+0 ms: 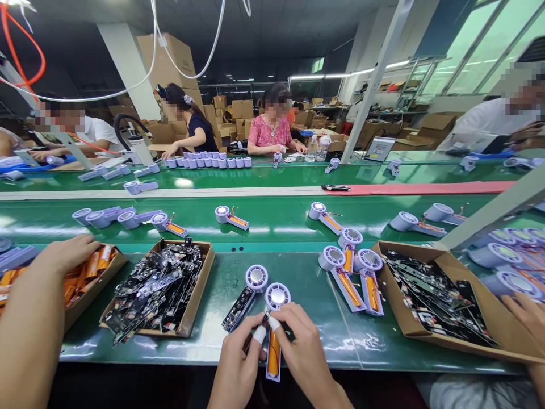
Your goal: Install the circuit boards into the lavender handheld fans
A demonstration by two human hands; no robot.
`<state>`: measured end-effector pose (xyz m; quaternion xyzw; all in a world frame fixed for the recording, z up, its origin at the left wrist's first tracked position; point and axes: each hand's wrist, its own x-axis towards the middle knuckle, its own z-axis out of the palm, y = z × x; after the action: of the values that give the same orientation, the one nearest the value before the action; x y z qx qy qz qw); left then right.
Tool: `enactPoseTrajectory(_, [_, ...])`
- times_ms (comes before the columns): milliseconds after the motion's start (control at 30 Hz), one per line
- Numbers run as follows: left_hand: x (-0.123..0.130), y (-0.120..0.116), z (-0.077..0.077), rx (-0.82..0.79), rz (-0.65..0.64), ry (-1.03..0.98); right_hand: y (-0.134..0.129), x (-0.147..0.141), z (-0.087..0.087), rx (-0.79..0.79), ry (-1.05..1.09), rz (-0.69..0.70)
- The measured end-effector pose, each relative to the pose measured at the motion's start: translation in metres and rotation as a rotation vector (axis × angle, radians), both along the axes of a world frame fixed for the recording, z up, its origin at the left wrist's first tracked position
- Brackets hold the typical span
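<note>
At the tabletop's (361, 352) near edge, the left hand (240, 355) and right hand (301, 343) — fingertips pinched narrow — held a lilac fan (278, 295) at its neck, beside a board-covered fan (256, 278).

I can read no text here. High on the tall cardboard box (184, 57) at the back I see dark print, too blurred to make out; the white panel (380, 149) on the far side and the purple fan (277, 296) I'm handling give me no legible letters.
</note>
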<state>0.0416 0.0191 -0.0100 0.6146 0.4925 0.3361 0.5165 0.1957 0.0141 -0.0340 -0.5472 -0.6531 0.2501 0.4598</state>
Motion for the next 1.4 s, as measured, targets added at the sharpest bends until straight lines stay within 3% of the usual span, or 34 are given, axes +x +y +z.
enactPoseTrajectory(233, [-0.007,0.011,-0.004,-0.018,-0.063,-0.062,0.006,0.016,0.029,-0.187,0.042,0.144])
enactPoseTrajectory(633, [-0.014,0.016,-0.009,0.009,-0.093,-0.044,0.01,0.019,0.039,-0.213,0.075,0.212])
enactPoseTrajectory(800, [-0.011,0.018,-0.007,-0.012,-0.113,-0.041,0.006,0.014,0.029,-0.173,0.094,0.156])
enactPoseTrajectory(933, [-0.01,0.014,-0.009,-0.048,-0.065,0.005,0.003,0.029,0.016,-0.17,0.199,0.136])
enactPoseTrajectory(1033, [-0.011,0.01,-0.009,-0.053,-0.07,0.041,-0.003,0.042,0.011,-0.241,0.245,0.098])
enactPoseTrajectory(1167, [-0.01,0.005,-0.009,-0.058,-0.088,0.059,-0.012,0.044,0.012,-0.349,0.247,0.156])
enactPoseTrajectory(1400, [-0.005,0.003,-0.005,0.237,-0.075,0.283,-0.009,0.026,0.008,-0.11,0.258,0.021])
